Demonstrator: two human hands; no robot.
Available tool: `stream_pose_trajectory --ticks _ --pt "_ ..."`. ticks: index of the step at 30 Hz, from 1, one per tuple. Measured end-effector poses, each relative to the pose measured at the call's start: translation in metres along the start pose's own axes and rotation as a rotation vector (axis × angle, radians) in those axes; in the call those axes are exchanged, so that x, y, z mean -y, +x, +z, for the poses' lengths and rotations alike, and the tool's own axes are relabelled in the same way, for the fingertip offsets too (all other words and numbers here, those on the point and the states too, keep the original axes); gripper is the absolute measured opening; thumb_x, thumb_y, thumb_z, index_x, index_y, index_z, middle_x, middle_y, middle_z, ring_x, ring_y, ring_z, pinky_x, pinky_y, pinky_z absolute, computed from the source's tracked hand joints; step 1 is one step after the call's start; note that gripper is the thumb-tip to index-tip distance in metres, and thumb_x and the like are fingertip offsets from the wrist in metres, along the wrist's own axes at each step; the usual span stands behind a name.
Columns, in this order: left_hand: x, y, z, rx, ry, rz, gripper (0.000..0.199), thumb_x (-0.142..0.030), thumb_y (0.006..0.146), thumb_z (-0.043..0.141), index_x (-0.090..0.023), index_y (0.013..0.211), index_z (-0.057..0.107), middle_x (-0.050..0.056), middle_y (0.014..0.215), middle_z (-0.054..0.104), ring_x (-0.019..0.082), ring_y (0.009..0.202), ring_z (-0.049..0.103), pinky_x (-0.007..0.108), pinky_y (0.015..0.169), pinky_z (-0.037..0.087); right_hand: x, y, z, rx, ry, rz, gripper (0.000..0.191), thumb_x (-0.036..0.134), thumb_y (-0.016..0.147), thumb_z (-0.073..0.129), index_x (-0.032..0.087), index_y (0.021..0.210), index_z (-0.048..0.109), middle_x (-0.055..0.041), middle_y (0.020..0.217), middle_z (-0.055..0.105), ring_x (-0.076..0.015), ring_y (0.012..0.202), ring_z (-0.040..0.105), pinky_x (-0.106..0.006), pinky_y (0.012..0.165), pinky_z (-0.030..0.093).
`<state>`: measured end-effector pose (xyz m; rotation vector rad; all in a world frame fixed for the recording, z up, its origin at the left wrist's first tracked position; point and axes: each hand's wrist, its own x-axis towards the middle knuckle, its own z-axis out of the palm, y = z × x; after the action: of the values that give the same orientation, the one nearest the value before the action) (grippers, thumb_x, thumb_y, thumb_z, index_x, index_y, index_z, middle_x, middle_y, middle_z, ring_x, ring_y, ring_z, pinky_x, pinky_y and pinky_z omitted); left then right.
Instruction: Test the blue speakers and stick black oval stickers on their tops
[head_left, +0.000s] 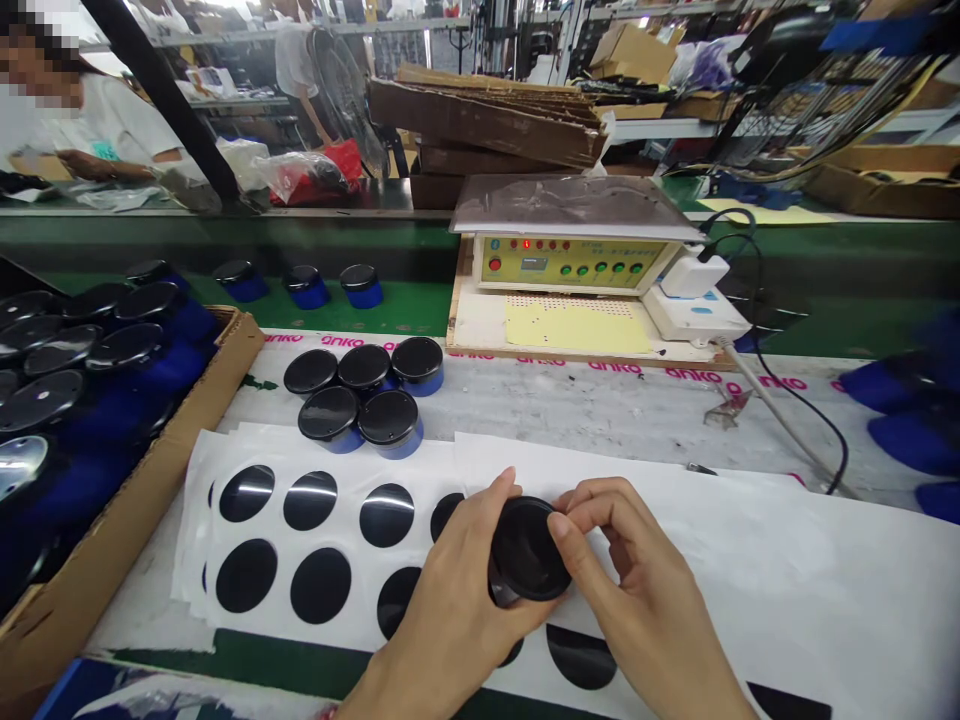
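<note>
My left hand (461,590) is wrapped round a round black-topped piece (531,550), held just above the sheets. My right hand (630,570) is closed at the piece's right edge, thumb and fingertips pinching its rim; whether they also hold something thin cannot be seen. Under my hands lie white backing sheets (345,520) with rows of round black stickers (321,585). Behind them stands a small group of blue pieces with black round tops (390,418), set close together.
A cardboard box (172,420) full of similar blue pieces stands at the left. Several more pieces (362,285) line the green ledge. A control unit (570,262) with lit buttons sits at the back, a power strip (694,310) and cables beside it. Another person (112,120) is at the far left.
</note>
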<state>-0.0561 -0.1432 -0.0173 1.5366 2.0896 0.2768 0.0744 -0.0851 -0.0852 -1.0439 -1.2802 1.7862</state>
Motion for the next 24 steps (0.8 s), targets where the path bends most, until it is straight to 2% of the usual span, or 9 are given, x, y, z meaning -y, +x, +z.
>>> stream_pose_trajectory --ticks 6,9,12,14,17,20,22,24 --pt "-0.002 -0.001 0.000 -0.005 -0.006 -0.024 0.090 -0.027 0.075 0.071 -0.042 0.141 0.012 0.000 0.126 0.054 0.020 0.111 0.057 0.038 0.090 0.054 0.000 -0.003 0.003 -0.051 -0.036 -0.056 0.013 0.025 0.091 0.052 0.024 0.079 0.049 -0.0002 0.088 0.049 -0.0130 0.085 0.053 -0.024 0.071 0.046" --pt "0.000 -0.001 0.000 -0.017 0.029 -0.007 0.089 -0.029 0.075 0.071 -0.038 0.142 0.013 0.002 0.126 0.054 0.020 0.112 0.057 0.037 0.091 0.053 -0.002 -0.004 0.005 -0.048 -0.033 -0.044 0.013 0.025 0.091 0.051 0.024 0.078 0.049 -0.0005 0.088 0.048 -0.0135 0.085 0.053 -0.025 0.072 0.047" --pt "0.002 0.000 0.000 -0.046 0.140 0.105 0.079 -0.028 0.080 0.066 -0.030 0.143 0.018 0.007 0.127 0.052 0.021 0.115 0.054 0.036 0.096 0.050 -0.006 -0.003 0.004 -0.043 0.026 -0.010 0.005 0.029 0.090 0.052 0.025 0.089 0.048 -0.0011 0.092 0.049 -0.0141 0.087 0.055 -0.028 0.075 0.050" --pt "0.001 0.000 0.001 -0.034 0.257 0.206 0.072 -0.024 0.083 0.061 -0.026 0.143 0.022 0.011 0.129 0.047 0.022 0.119 0.049 0.036 0.098 0.048 -0.008 -0.001 -0.002 -0.054 0.061 0.030 0.016 0.033 0.089 0.053 0.027 0.103 0.046 -0.0012 0.094 0.052 -0.0141 0.085 0.058 -0.030 0.078 0.052" --pt "-0.008 -0.004 0.003 0.031 0.408 0.240 0.067 -0.018 0.085 0.057 -0.030 0.142 0.026 0.014 0.132 0.036 0.029 0.121 0.045 0.042 0.093 0.051 -0.012 0.001 -0.024 -0.128 -0.014 0.061 0.025 0.038 0.088 0.054 0.027 0.109 0.047 -0.0018 0.092 0.058 -0.0146 0.080 0.062 -0.029 0.075 0.053" --pt "-0.022 -0.005 -0.006 0.145 0.438 0.215 0.062 -0.014 0.086 0.053 -0.041 0.138 0.032 0.012 0.134 0.027 0.032 0.118 0.045 0.044 0.085 0.054 -0.024 0.003 -0.057 -0.237 -0.208 0.060 0.030 0.048 0.084 0.055 0.026 0.104 0.054 -0.0046 0.093 0.062 -0.0193 0.079 0.064 -0.026 0.057 0.053" --pt "-0.030 0.008 -0.023 0.266 0.360 0.214 0.061 -0.018 0.087 0.053 -0.042 0.138 0.031 0.010 0.134 0.027 0.028 0.117 0.048 0.041 0.089 0.053 -0.042 0.005 -0.080 -0.260 -0.380 0.051 0.039 0.057 0.079 0.055 0.027 0.104 0.057 -0.0067 0.099 0.064 -0.0260 0.086 0.064 -0.029 0.048 0.050" --pt "-0.035 0.040 -0.050 0.294 0.294 0.189 0.060 -0.027 0.087 0.055 -0.041 0.140 0.029 0.008 0.132 0.030 0.023 0.116 0.050 0.036 0.095 0.049 -0.065 0.008 -0.100 -0.277 -0.458 -0.017 0.046 0.062 0.072 0.059 0.029 0.104 0.062 -0.0071 0.105 0.064 -0.0334 0.097 0.060 -0.036 0.053 0.051"
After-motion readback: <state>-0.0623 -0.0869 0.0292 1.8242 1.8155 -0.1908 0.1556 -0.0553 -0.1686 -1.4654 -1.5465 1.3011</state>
